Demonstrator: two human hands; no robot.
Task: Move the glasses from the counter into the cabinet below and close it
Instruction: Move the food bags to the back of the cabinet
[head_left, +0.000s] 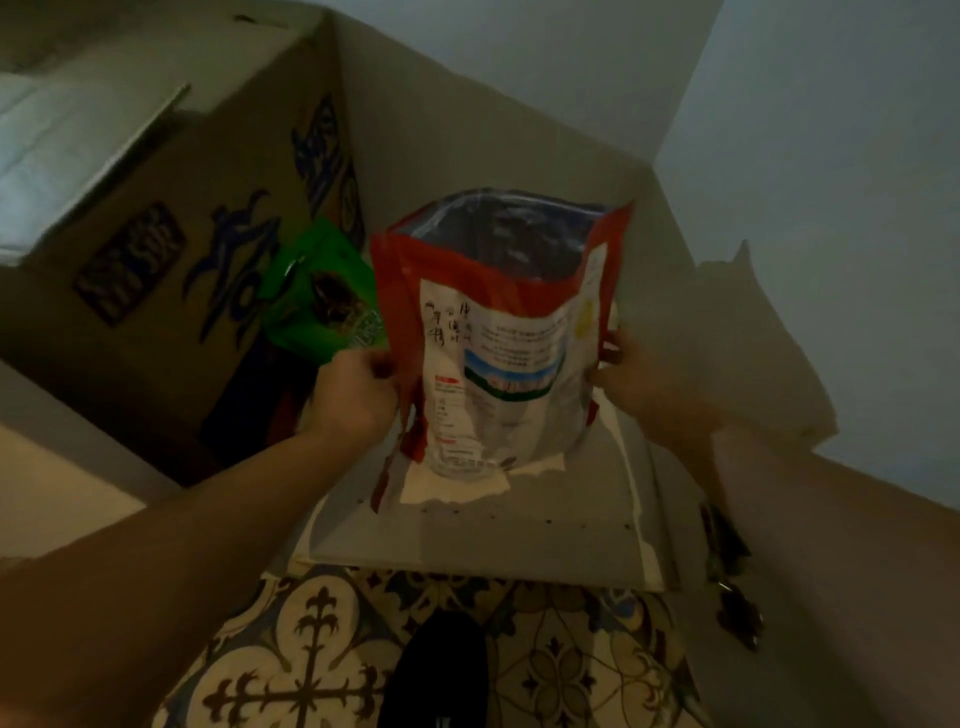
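Forearms: both reach forward from the bottom corners of the view into the open cabinet, bare to the wrists.
Cabinet: its pale floor panel lies just beyond the patterned floor tiles; pale walls close it in at the back and right.
Cardboard box: large, brown, with dark blue printing, filling the left part of the cabinet and standing well above the other things.
Red and white bag: upright on the cabinet floor in the middle, its top open and showing a silvery lining; printed text and some handwriting face the camera.
Green packet: smaller, wedged between the box and the red and white bag, touching both, partly hidden behind the bag's left edge.
Left hand: fingers curled, pinching the bag's left red edge about halfway down.
Right hand: fingers and thumb wrapped on the bag's right edge at about the same height.
Dark shape: low at the bottom centre over the tiles, too dim to identify.
Glasses: cannot tell where they are; none can be made out in this dim view.
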